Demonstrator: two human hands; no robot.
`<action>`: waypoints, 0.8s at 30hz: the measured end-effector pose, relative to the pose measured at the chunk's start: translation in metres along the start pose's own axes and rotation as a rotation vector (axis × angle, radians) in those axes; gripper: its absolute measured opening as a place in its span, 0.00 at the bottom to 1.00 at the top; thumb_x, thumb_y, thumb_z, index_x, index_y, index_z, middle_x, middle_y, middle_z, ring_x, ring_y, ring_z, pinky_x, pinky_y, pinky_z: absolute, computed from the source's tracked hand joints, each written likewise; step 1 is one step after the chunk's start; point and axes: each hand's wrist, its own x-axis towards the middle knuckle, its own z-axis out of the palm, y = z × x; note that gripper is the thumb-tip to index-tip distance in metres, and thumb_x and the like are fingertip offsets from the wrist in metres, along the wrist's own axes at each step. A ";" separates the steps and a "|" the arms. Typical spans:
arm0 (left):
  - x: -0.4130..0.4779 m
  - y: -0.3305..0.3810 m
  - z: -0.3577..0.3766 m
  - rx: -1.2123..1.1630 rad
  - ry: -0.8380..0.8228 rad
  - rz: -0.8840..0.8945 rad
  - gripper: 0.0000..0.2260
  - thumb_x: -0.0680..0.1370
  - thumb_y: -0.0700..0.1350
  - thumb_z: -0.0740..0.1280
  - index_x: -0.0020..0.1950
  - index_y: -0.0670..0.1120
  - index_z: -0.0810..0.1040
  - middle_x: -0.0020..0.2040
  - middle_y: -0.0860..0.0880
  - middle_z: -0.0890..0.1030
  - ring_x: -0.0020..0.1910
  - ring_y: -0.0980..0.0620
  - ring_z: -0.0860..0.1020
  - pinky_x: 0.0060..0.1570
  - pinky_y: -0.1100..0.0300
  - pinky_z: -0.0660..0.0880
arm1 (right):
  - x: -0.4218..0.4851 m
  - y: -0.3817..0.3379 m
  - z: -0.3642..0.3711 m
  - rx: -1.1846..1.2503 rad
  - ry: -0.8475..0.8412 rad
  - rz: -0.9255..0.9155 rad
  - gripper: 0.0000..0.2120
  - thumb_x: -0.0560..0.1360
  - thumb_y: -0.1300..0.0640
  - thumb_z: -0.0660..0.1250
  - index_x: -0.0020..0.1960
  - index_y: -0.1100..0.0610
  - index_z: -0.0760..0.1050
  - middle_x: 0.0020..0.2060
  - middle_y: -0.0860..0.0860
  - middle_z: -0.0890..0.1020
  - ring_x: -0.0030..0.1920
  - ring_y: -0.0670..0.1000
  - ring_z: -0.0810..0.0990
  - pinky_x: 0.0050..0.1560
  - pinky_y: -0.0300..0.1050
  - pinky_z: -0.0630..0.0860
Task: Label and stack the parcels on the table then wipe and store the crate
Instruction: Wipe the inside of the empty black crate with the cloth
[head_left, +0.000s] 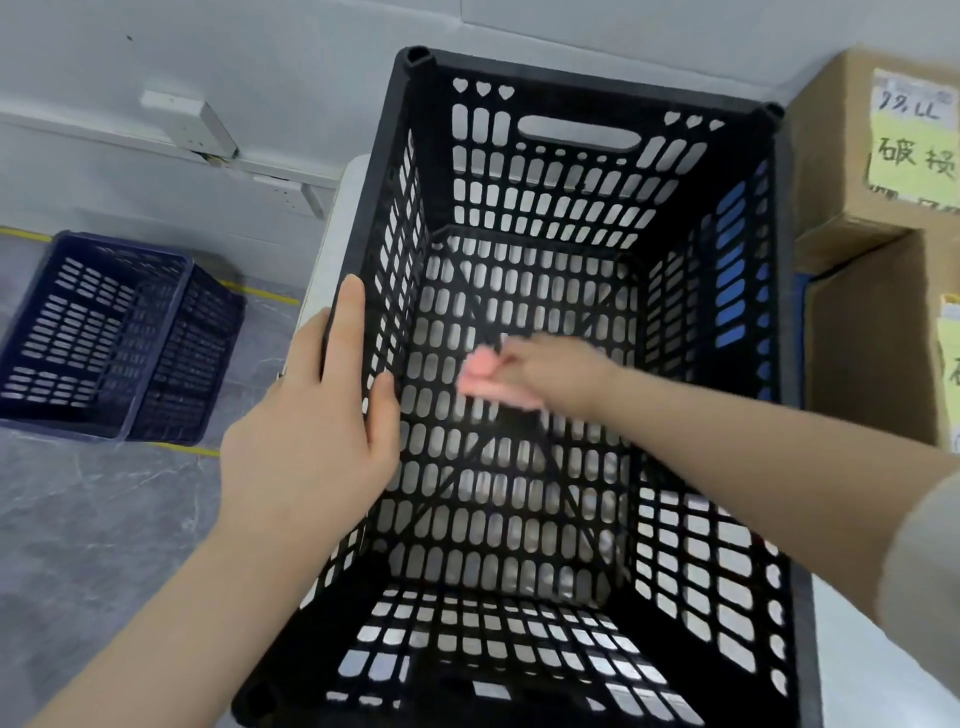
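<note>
Crate (519, 423) overhangs left edge of counter (332, 244); left hand (311, 431) grip clamps its wall to steady it, right hand (561, 374) pinches pink cloth (483, 379), wiping inside.

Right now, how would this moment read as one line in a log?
step: wiping black crate | left hand: grips its left wall | right hand: pinches pink cloth inside

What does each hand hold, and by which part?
The left hand grips the black crate by its left wall's top edge. The right hand pinches a pink cloth, blurred; which part cannot be told.
</note>
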 end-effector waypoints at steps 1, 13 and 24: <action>0.000 0.000 0.000 -0.004 0.000 0.005 0.29 0.78 0.52 0.56 0.78 0.54 0.50 0.72 0.51 0.65 0.37 0.44 0.74 0.30 0.56 0.68 | 0.009 0.013 -0.004 -0.068 0.025 0.125 0.23 0.73 0.57 0.69 0.67 0.49 0.72 0.65 0.51 0.73 0.61 0.57 0.74 0.59 0.51 0.77; -0.001 -0.001 0.002 -0.008 -0.006 -0.019 0.30 0.78 0.52 0.54 0.78 0.55 0.48 0.71 0.51 0.65 0.36 0.45 0.72 0.30 0.57 0.65 | 0.016 0.036 -0.007 0.141 -0.022 0.864 0.29 0.72 0.65 0.67 0.72 0.58 0.64 0.69 0.60 0.66 0.66 0.62 0.68 0.60 0.53 0.74; -0.002 0.000 0.001 -0.007 0.001 -0.023 0.29 0.79 0.52 0.55 0.78 0.54 0.50 0.70 0.49 0.67 0.34 0.45 0.71 0.30 0.57 0.67 | -0.074 -0.099 0.031 -0.103 -1.026 -0.023 0.22 0.80 0.44 0.55 0.68 0.55 0.71 0.62 0.55 0.74 0.62 0.63 0.73 0.59 0.75 0.68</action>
